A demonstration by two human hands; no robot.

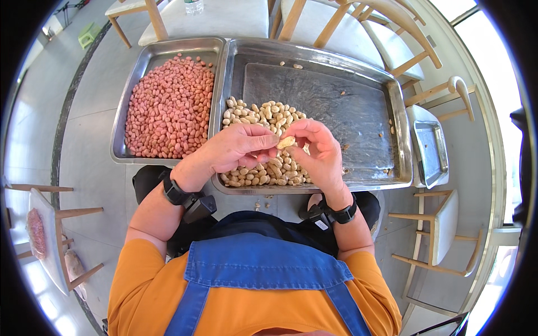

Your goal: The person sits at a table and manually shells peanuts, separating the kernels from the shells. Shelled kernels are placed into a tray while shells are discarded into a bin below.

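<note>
An unshelled peanut [286,143] is held between my two hands above the large metal tray [361,181]. My right hand [318,152] pinches it between thumb and forefinger. At the pod's other end, my left hand [239,147] grips with the thumb on top and the fingers curled beneath. Whether the shell is cracked, I cannot tell. Below my hands lies a heap of unshelled peanuts [275,170], partly hidden by them. To the left, a smaller metal tray [119,136] holds a large pile of shelled pink-skinned peanuts [170,109].
Chairs [218,23] stand along the trays' far side, one bearing a plastic bottle [193,6]. A small metal tray [429,153] rests on a seat at right. On a left chair lies a bag of pink peanuts [36,233]. A green stool [89,35] stands farther off.
</note>
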